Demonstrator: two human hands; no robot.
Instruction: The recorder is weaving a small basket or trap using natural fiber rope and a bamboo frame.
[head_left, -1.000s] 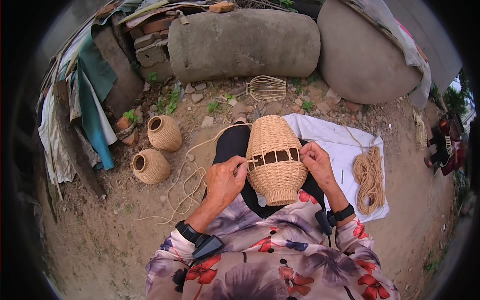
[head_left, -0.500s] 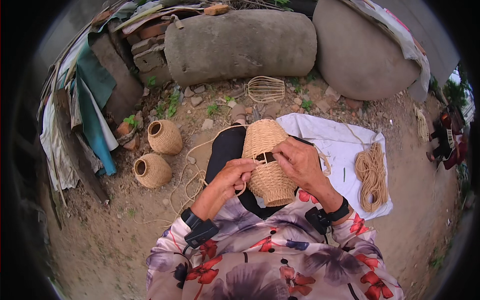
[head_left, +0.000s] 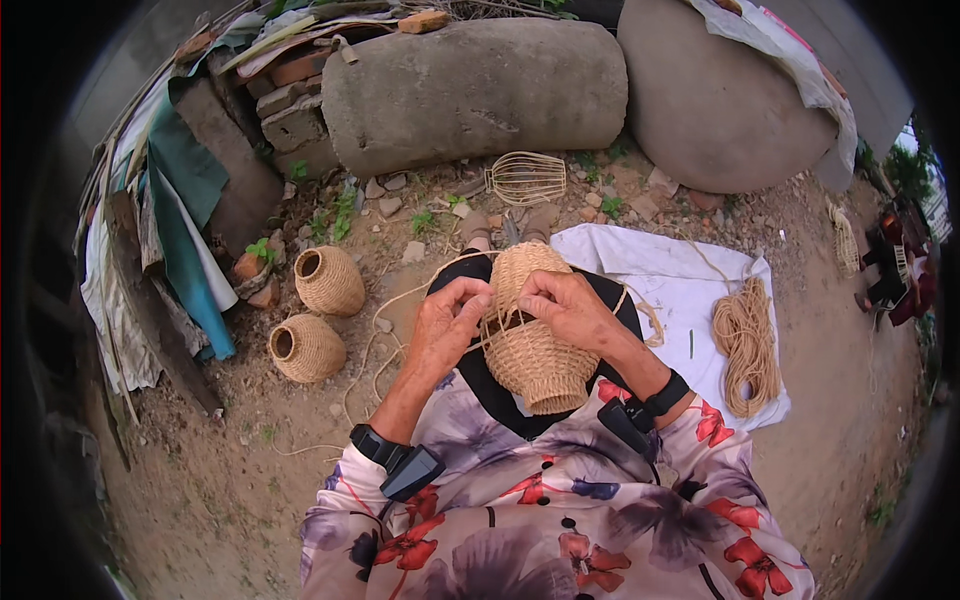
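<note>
A tan woven cord basket [head_left: 540,368] lies across my lap, its narrow neck toward me. Between its woven parts is a dark opening crossed by bare frame strips. My left hand [head_left: 448,318] is closed in a pinch at the opening's left side, on a thin cord [head_left: 480,343] that runs to the weave. At the upper edge of the opening, my right hand [head_left: 572,310] bends its fingers into a pinch; what lies between the fingertips is too small to make out. More loose cord trails over my left leg to the ground.
Two finished-looking woven pots [head_left: 330,281] stand on the dirt at left. A bare basket frame [head_left: 526,178] lies beyond my feet. At right, a white cloth [head_left: 640,262] bears a coil of cord [head_left: 744,350]. A concrete cylinder [head_left: 475,90] and stones line the back.
My left hand has drawn back and turned upward from the opening. My right hand has shifted a little left, off the middle of the opening to its upper edge.
</note>
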